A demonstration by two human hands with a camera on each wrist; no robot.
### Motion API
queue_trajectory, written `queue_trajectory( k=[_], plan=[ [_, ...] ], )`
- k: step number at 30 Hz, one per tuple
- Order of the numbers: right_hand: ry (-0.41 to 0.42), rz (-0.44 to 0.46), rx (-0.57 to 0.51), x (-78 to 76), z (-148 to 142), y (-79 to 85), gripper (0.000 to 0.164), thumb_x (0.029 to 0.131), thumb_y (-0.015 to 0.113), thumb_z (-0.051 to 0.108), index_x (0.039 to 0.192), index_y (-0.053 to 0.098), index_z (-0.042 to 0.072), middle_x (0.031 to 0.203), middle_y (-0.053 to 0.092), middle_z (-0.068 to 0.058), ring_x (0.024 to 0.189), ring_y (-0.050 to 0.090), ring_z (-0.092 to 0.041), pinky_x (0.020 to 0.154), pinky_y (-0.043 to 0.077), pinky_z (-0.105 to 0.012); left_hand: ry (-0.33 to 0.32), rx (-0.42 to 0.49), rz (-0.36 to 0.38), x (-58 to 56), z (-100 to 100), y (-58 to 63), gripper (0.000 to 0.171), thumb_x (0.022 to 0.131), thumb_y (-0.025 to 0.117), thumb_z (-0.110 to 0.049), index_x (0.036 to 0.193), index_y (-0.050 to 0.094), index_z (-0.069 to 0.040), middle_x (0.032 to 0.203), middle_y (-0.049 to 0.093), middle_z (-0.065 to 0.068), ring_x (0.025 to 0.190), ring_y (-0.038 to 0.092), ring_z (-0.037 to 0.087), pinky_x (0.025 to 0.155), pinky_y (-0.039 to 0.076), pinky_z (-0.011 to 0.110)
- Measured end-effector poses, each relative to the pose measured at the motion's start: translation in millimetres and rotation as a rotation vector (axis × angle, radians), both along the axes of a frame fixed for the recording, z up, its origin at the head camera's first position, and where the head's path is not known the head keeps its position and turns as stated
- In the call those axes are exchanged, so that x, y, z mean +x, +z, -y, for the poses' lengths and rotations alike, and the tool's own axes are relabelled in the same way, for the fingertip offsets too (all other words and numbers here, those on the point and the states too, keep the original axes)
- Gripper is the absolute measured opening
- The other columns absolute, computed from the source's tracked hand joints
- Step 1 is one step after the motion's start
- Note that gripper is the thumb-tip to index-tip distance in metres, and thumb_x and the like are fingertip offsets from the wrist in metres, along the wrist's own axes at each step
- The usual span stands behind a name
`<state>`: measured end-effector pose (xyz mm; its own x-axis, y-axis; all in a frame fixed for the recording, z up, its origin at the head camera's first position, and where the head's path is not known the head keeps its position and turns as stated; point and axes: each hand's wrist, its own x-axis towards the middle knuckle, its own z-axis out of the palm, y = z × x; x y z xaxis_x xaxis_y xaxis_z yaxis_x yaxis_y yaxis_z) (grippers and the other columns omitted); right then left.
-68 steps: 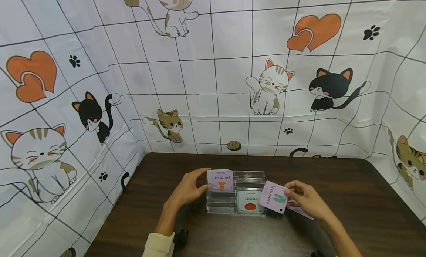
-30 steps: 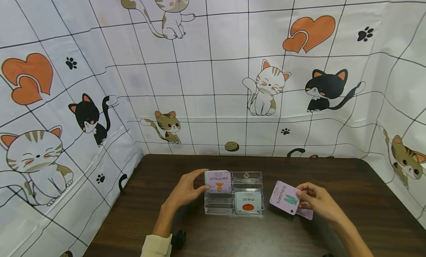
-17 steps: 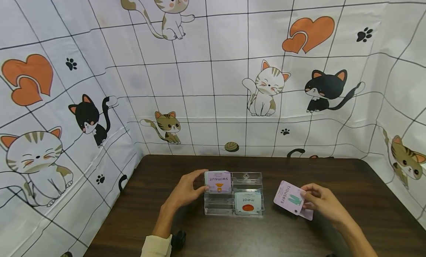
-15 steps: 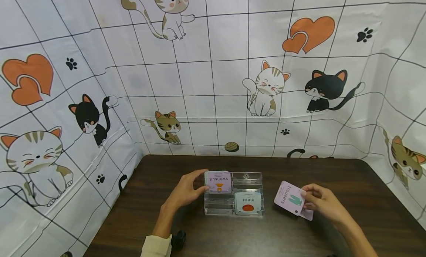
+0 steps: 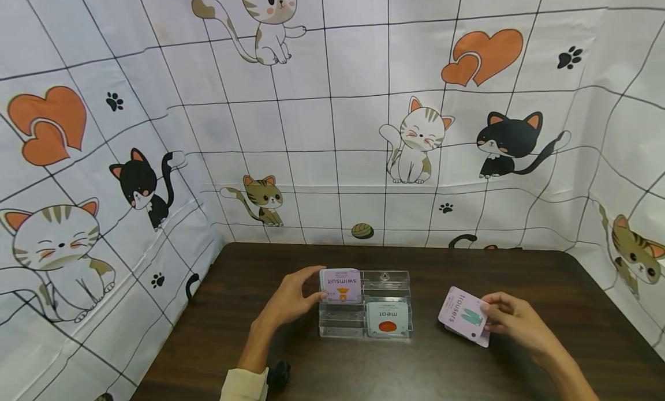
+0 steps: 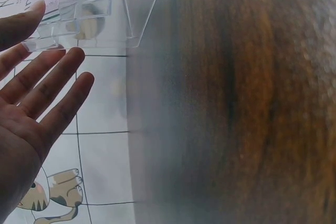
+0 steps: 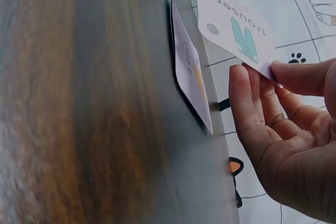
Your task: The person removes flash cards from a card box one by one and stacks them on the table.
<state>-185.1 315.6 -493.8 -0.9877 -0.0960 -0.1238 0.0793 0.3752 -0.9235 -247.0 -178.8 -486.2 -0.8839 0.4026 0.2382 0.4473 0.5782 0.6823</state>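
Observation:
A clear tiered card holder point(image 5: 340, 332) stands on the dark wooden table. A lilac "swimsuit" card point(image 5: 340, 285) sits in its upper left slot, and a mint "meat" card point(image 5: 388, 319) in its lower right one. My left hand point(image 5: 288, 302) holds the holder's left side, thumb in front by the swimsuit card, index finger behind; its other fingers stretch out freely in the left wrist view. My right hand point(image 5: 519, 326) pinches a lilac "trousers" card point(image 7: 236, 24) by its corner. Below it lies another lilac card point(image 7: 190, 66), mostly covered in the head view.
The table point(image 5: 332, 369) runs back to a white cloth backdrop point(image 5: 358, 124) printed with cats, hearts and grid lines. Table surface lies between the holder and the right-hand cards.
My right hand has carried the trousers card rightward, away from beside the meat card, until it overlaps the lilac card on the table. My left hand has stayed on the holder.

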Motion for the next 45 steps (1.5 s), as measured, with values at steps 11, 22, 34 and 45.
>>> queue_trajectory(
  k=[11, 22, 34, 45],
  plan=[
    [-0.019, -0.004, 0.005, 0.4, -10, -4.9, 0.039, 0.112, 0.056, 0.013, 0.135, 0.051, -0.019, 0.113, 0.069, -0.012, 0.093, 0.071, -0.005, 0.083, 0.066, -0.029, -0.008, 0.008, -0.008, -1.2, 1, -3.7, 0.060, 0.097, 0.081, -0.014, 0.152, 0.058, -0.009, 0.138, 0.072, 0.009, 0.120, 0.074, 0.026, 0.104, 0.060, 0.053],
    [-0.016, -0.019, 0.010, -0.9, -17, -6.6, 0.038, 0.113, 0.056, 0.012, 0.134, 0.050, -0.019, 0.111, 0.071, -0.012, 0.092, 0.071, -0.004, 0.081, 0.066, -0.029, -0.013, 0.016, 0.015, -1.3, 1, -1.7, 0.059, 0.097, 0.081, -0.013, 0.152, 0.058, -0.011, 0.138, 0.071, 0.011, 0.123, 0.073, 0.029, 0.107, 0.057, 0.056],
    [-0.014, -0.047, 0.059, -3.5, -13, -10.6, 0.035, 0.112, 0.056, 0.012, 0.130, 0.054, -0.018, 0.112, 0.070, -0.014, 0.090, 0.071, -0.005, 0.078, 0.066, -0.029, -0.010, 0.018, 0.012, -1.0, 1, -2.4, 0.059, 0.098, 0.080, -0.013, 0.152, 0.058, -0.012, 0.138, 0.071, 0.010, 0.122, 0.074, 0.030, 0.105, 0.059, 0.055],
    [-0.082, -0.188, 0.477, -8.1, -8, -8.1, 0.025, 0.107, 0.068, 0.022, 0.119, 0.073, 0.000, 0.098, 0.078, -0.008, 0.078, 0.062, -0.002, 0.068, 0.048, -0.026, -0.027, 0.030, 0.002, -0.9, 1, -1.4, 0.058, 0.097, 0.081, -0.011, 0.151, 0.058, -0.012, 0.136, 0.072, 0.010, 0.119, 0.075, 0.028, 0.102, 0.061, 0.051]
  ],
)
